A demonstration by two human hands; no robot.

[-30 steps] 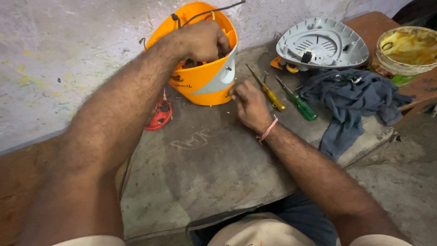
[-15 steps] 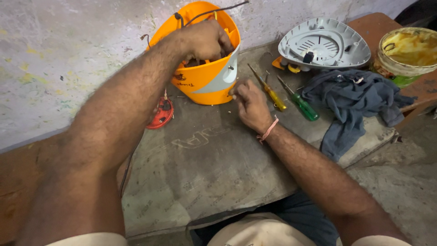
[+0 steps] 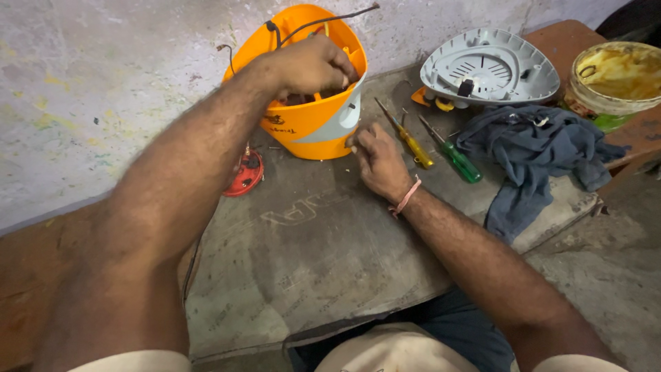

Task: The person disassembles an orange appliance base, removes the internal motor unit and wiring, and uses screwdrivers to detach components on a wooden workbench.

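The orange appliance housing (image 3: 313, 103) stands open side up at the far edge of the grey work slab (image 3: 310, 255), against the stained wall (image 3: 103, 89), much where it stood half a second ago. The left hand (image 3: 313, 65) remains curled over its rim, fingers bent down inside among the wires; what they pinch there is hidden, so the grip cannot be told. The right hand (image 3: 377, 160) has stayed on the slab just beside the housing's lower right corner, fingertips drawn together and touching or nearly touching it. Near that hand lie a yellow-handled screwdriver (image 3: 412, 141) and a green-handled screwdriver (image 3: 454, 155), with a grey cloth (image 3: 530, 148) and a grey base plate (image 3: 492, 67) beyond. A red round part (image 3: 245, 173) sits left of the housing.
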